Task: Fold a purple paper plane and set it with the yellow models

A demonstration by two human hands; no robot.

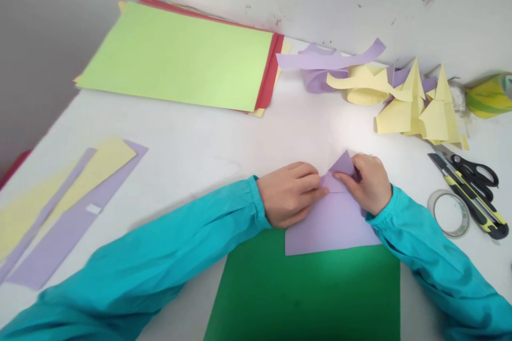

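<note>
- Folded lilac paper sheet [330, 226], one: being held by both hands above the near middle of the white desk [240, 144], its raised pointed flap being turned upward, its lower part being laid over the green sheet.
- Right hand [370, 181]: the flap's right side is being pinched between thumb and fingers.
- Left hand [294, 194]: curled, the fold's left end being touched by its fingertips; whether the paper is being pinched cannot be told, the thumb being mostly hidden.
- Dark green rectangular sheet [312, 293], one: being partly covered by the lilac paper.
- Roll of clear tape [464, 218], yellow-and-black utility knife [470, 197], black-handled scissors [478, 173]: being grouped right of the right hand.
- Pointed pale-yellow paper shapes [412, 109]: being stood beyond the scissors.
- Stacked paper sheets, light green uppermost [176, 58]: being carried by the desk's far left.
</note>
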